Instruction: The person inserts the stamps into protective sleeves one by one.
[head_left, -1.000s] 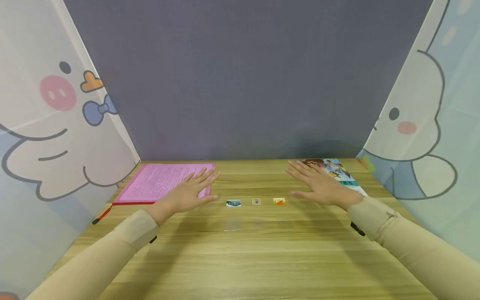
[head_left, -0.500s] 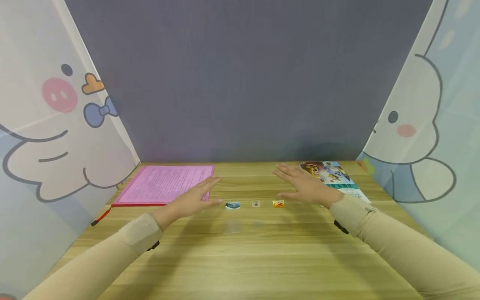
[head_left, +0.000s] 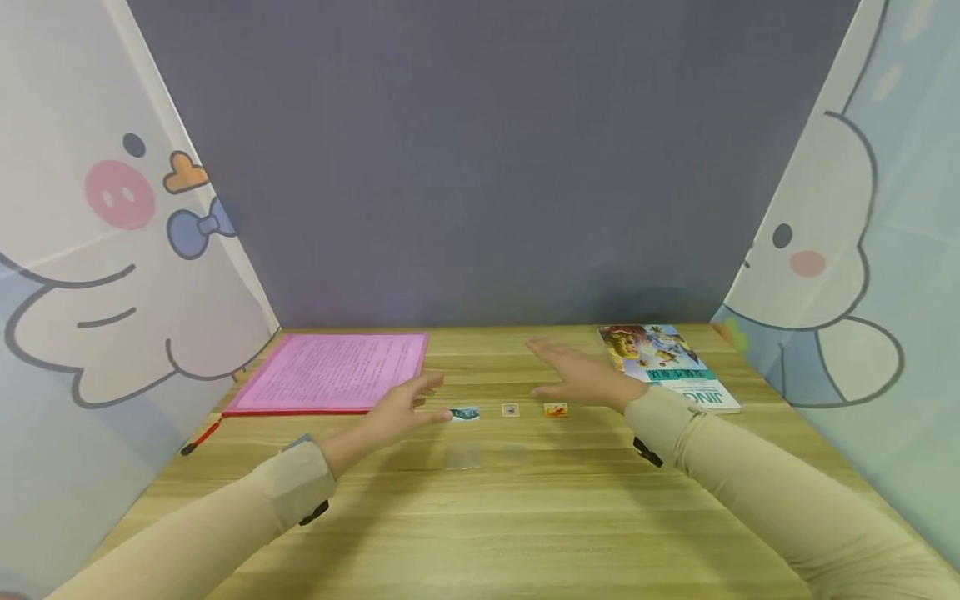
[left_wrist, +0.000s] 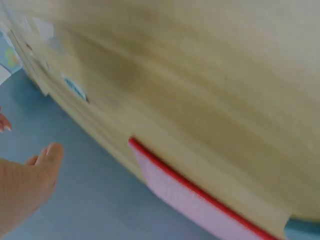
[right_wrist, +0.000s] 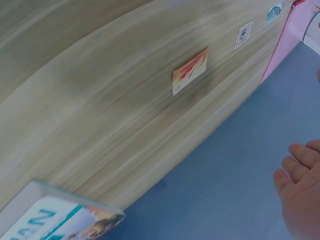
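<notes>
Wood-grain tabletop (head_left: 487,533) is filling the lower frame, where we are seeing a left hand (head_left: 390,418) and right hand (head_left: 581,375) hovering, thumbs apart from fingers, near a blue card (head_left: 468,413), white-bordered card (head_left: 511,410) and yellow card (head_left: 557,410) lying in a row below centre.

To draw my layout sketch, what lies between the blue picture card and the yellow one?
A small white-bordered card; the head and right wrist views show it.

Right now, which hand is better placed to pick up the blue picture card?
Likely the left hand: in the head view it overlaps the left edge of the blue picture card, while the right hand is nearest the yellow-orange card. Both look empty.
</notes>
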